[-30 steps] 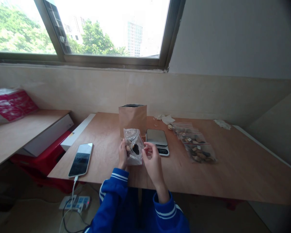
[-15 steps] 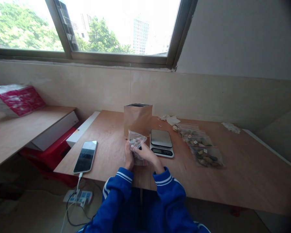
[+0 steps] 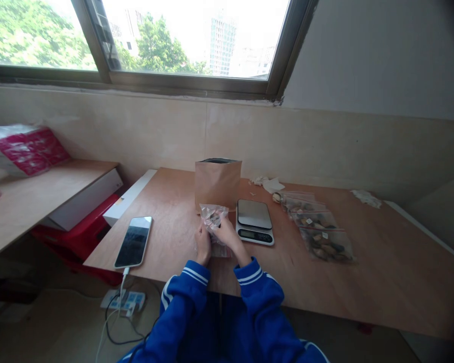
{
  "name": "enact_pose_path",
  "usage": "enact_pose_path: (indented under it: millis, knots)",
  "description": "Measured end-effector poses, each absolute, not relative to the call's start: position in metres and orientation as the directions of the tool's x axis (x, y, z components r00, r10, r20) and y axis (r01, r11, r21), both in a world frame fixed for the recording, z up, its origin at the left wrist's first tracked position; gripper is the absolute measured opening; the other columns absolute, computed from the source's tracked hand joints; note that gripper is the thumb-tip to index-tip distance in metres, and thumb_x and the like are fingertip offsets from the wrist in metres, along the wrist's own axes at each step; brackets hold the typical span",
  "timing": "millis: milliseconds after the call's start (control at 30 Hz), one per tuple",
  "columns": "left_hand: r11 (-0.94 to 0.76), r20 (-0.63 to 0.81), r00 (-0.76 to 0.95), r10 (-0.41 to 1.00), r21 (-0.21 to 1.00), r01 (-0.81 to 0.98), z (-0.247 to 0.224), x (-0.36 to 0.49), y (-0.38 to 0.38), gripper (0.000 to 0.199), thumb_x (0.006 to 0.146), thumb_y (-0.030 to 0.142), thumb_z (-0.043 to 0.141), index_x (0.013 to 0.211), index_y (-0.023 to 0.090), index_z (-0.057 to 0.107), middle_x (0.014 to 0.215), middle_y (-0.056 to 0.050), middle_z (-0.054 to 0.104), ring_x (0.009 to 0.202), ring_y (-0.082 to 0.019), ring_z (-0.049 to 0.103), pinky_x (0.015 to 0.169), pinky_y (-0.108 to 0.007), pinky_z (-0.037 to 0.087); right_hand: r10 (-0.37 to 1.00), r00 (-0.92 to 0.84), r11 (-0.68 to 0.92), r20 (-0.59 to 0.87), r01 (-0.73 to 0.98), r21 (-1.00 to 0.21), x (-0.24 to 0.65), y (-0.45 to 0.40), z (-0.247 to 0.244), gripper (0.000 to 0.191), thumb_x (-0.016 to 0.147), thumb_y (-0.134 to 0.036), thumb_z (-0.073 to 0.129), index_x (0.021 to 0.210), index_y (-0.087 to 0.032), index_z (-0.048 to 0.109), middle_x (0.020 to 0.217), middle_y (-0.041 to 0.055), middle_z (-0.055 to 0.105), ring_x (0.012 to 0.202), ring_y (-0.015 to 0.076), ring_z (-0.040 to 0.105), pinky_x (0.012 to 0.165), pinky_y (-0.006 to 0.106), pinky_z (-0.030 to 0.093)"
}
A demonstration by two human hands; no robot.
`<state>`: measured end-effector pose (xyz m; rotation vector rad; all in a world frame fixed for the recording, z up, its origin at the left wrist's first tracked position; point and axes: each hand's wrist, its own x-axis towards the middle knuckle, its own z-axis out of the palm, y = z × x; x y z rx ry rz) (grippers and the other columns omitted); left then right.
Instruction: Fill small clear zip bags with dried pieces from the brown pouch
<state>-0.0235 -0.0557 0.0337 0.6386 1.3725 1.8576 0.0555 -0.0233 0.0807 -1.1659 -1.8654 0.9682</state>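
Here, left hand point(image 3: 203, 245) and right hand point(image 3: 227, 234), fingers closed, grip a clear plastic bag point(image 3: 213, 218) beside the scale point(image 3: 254, 222).

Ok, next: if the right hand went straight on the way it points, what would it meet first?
The clear plastic bag, held up in front of the right hand; its fingers seem already against it, though depth is hard to judge.
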Motion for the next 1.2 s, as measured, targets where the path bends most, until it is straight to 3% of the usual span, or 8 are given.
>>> enact_pose_path:
  millis: [167, 367, 500, 633, 833, 1033, 1200]
  knots:
    - [-0.123, 0.003, -0.649, 0.761, 0.983, -0.139, 0.030, -0.025, -0.059, 0.048, 0.081, 0.057, 0.053, 0.068, 0.012, 0.066, 0.062, -0.003, 0.064, 0.060, -0.015, 0.051, 0.059, -0.026, 0.039, 0.939, -0.258, 0.326, 0.226, 0.461, -0.826, 0.053, -0.037, 0.081, 0.042, 0.085, -0.035, 0.059, 0.122, -0.015, 0.056, 0.124, 0.0168, 0.059, 0.119, 0.0291, 0.054, 0.102, 0.043, 0.043]
    - [-0.087, -0.002, -0.644, 0.765, 0.990, -0.107, 0.028, -0.025, -0.060, 0.049, 0.082, 0.057, 0.052, 0.077, 0.012, 0.070, 0.071, -0.007, 0.069, 0.066, -0.019, 0.058, 0.061, -0.027, 0.041, 0.954, -0.208, 0.296, 0.214, 0.551, -0.780, 0.052, -0.046, 0.079, 0.037, 0.087, -0.034, 0.056, 0.119, -0.016, 0.058, 0.131, 0.0189, 0.054, 0.121, 0.0319, 0.054, 0.101, 0.045, 0.043]
    - [-0.130, 0.066, -0.587, 0.807, 0.989, -0.068, 0.028, -0.023, -0.060, 0.046, 0.086, 0.054, 0.048, 0.090, 0.014, 0.069, 0.087, -0.008, 0.072, 0.082, -0.023, 0.064, 0.074, -0.031, 0.047, 0.961, -0.200, 0.270, 0.189, 0.548, -0.792, 0.053, -0.038, 0.077, 0.046, 0.084, -0.030, 0.061, 0.126, -0.013, 0.052, 0.122, 0.0180, 0.061, 0.114, 0.0285, 0.059, 0.097, 0.039, 0.046]
    - [-0.116, 0.092, -0.608, 0.789, 0.993, -0.001, 0.026, -0.021, -0.059, 0.046, 0.092, 0.053, 0.041, 0.106, 0.016, 0.065, 0.101, -0.009, 0.071, 0.098, -0.024, 0.064, 0.089, -0.035, 0.046, 0.969, -0.208, 0.236, 0.137, 0.594, -0.769, 0.053, -0.032, 0.079, 0.040, 0.085, -0.031, 0.062, 0.119, -0.013, 0.056, 0.110, 0.0151, 0.068, 0.106, 0.0265, 0.064, 0.089, 0.034, 0.050]
    - [-0.009, 0.017, -0.693, 0.721, 1.000, 0.016, 0.022, -0.026, -0.057, 0.042, 0.094, 0.050, 0.037, 0.089, 0.017, 0.062, 0.087, -0.009, 0.068, 0.086, -0.024, 0.064, 0.079, -0.035, 0.048, 0.942, -0.224, 0.336, 0.250, 0.603, -0.724, 0.050, -0.045, 0.083, 0.026, 0.088, -0.028, 0.055, 0.112, -0.017, 0.061, 0.121, 0.0130, 0.064, 0.111, 0.0253, 0.061, 0.090, 0.034, 0.049]
    - [0.060, 0.024, -0.696, 0.718, 0.994, 0.096, 0.030, -0.025, -0.061, 0.030, 0.094, 0.037, 0.040, 0.082, 0.018, 0.059, 0.080, -0.009, 0.066, 0.076, -0.023, 0.062, 0.071, -0.035, 0.046, 0.943, -0.105, 0.311, 0.315, 0.611, -0.728, 0.045, -0.059, 0.075, 0.025, 0.093, -0.032, 0.049, 0.110, -0.017, 0.060, 0.115, 0.0143, 0.063, 0.105, 0.0270, 0.062, 0.089, 0.040, 0.051]
    - [-0.007, 0.057, -0.687, 0.724, 0.997, 0.075, 0.030, -0.026, -0.063, 0.024, 0.091, 0.038, 0.048, 0.082, 0.019, 0.059, 0.075, -0.008, 0.066, 0.073, -0.024, 0.061, 0.069, -0.035, 0.045, 0.919, -0.124, 0.385, 0.374, 0.475, -0.791, 0.040, -0.065, 0.063, 0.021, 0.091, -0.026, 0.049, 0.109, -0.019, 0.057, 0.111, 0.0118, 0.064, 0.108, 0.0260, 0.060, 0.093, 0.043, 0.049]
